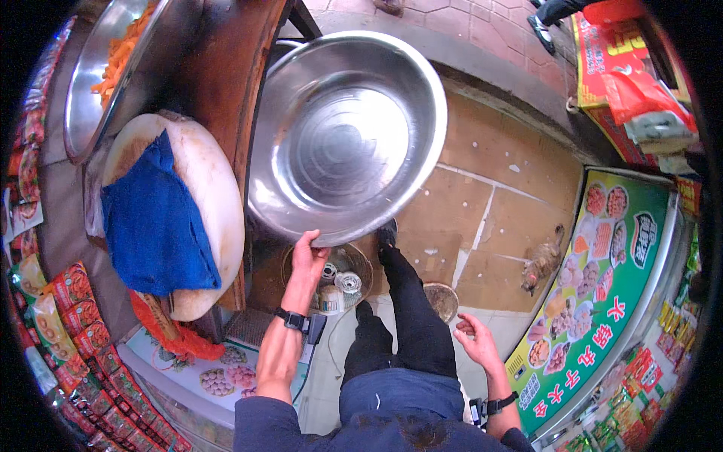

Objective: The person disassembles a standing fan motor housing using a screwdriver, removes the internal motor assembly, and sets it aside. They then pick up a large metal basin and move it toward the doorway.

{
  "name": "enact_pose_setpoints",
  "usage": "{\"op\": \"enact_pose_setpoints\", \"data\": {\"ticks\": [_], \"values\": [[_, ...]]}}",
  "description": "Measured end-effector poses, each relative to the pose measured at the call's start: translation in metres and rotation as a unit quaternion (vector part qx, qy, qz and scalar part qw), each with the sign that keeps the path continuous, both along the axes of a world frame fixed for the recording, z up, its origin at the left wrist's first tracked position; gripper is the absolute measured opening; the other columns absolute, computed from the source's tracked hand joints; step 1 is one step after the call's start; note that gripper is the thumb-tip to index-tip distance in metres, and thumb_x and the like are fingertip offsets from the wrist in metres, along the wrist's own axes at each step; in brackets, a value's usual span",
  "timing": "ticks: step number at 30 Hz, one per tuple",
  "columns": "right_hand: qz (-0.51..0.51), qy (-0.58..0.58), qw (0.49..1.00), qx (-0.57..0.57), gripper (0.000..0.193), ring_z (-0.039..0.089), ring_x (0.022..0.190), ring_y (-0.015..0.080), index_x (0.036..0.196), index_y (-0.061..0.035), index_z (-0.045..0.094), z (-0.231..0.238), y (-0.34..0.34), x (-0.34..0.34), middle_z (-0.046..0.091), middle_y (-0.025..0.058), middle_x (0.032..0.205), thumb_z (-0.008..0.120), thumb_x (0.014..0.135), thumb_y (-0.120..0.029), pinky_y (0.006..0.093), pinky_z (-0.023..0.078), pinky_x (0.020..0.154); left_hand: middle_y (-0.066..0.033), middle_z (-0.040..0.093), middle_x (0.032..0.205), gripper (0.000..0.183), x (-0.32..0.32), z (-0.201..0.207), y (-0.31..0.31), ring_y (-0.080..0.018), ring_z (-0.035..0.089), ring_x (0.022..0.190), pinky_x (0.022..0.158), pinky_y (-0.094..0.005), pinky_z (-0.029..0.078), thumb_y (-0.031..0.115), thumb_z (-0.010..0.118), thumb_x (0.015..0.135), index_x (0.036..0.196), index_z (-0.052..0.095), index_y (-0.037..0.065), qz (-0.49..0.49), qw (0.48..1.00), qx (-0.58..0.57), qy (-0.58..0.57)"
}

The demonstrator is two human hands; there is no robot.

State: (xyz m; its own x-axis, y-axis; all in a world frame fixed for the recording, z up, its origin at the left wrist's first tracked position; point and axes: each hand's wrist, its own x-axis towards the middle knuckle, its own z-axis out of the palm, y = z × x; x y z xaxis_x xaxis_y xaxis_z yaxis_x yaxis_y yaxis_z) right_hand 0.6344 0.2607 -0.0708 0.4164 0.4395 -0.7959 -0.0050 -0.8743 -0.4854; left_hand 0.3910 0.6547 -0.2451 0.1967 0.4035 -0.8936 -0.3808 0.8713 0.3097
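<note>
A large round steel basin [349,143] hangs tilted in front of me, its shiny inside facing up. My left hand [304,260] is closed on the near edge of its rim. To the right of my legs, my right hand [476,340] is held low with its fingers apart and nothing in it. The basin's far left side is beside a brown wooden table [226,83]. On that table's near end sits a thick round white chopping board [215,181] with a blue cloth [158,218] spread over it.
Another steel bowl [79,113] holds orange shreds at the far left. A wire basket [361,260] with white items stands below the basin. What looks like a small cat [544,260] lies on the brown floor, near a green-topped freezer [602,301]. Packets line both sides.
</note>
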Motion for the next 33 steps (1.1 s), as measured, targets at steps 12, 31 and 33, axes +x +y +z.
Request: {"op": "enact_pose_setpoints", "data": {"ticks": [12, 31, 33], "values": [[-0.043, -0.129, 0.983, 0.123, 0.053, 0.072, 0.103, 0.0310, 0.135, 0.0029, 0.063, 0.036, -0.081, -0.121, 0.075, 0.0183, 0.111, 0.078, 0.091, -0.023, 0.0406, 0.057, 0.095, -0.0027, 0.063, 0.086, 0.009, -0.018, 0.088, -0.184, -0.0128, 0.055, 0.065, 0.049, -0.0255, 0.039, 0.009, 0.069, 0.093, 0.099, 0.062, 0.008, -0.207, 0.966, -0.014, -0.151], [-0.007, -0.117, 0.967, 0.227, 0.053, 0.073, 0.107, 0.0287, 0.138, 0.0016, 0.062, 0.134, -0.269, -0.305, 0.074, 0.0197, 0.118, 0.077, 0.093, -0.020, 0.0399, 0.058, 0.095, -0.0072, 0.068, 0.100, 0.016, -0.179, 0.277, -0.365, -0.0209, 0.070, 0.088, 0.077, -0.0366, 0.061, 0.007, 0.072, 0.091, 0.105, 0.067, 0.000, -0.246, 0.960, 0.119, -0.064], [0.006, -0.104, 0.960, 0.258, 0.053, 0.073, 0.110, 0.0300, 0.137, 0.0023, 0.061, 0.133, -0.278, -0.309, 0.073, 0.0207, 0.121, 0.078, 0.092, -0.020, 0.0406, 0.057, 0.098, -0.0024, 0.064, 0.090, 0.010, -0.191, 0.280, -0.376, -0.0143, 0.062, 0.073, 0.063, -0.0298, 0.052, 0.008, 0.072, 0.091, 0.097, 0.067, 0.003, -0.236, 0.964, 0.124, -0.019]]}}
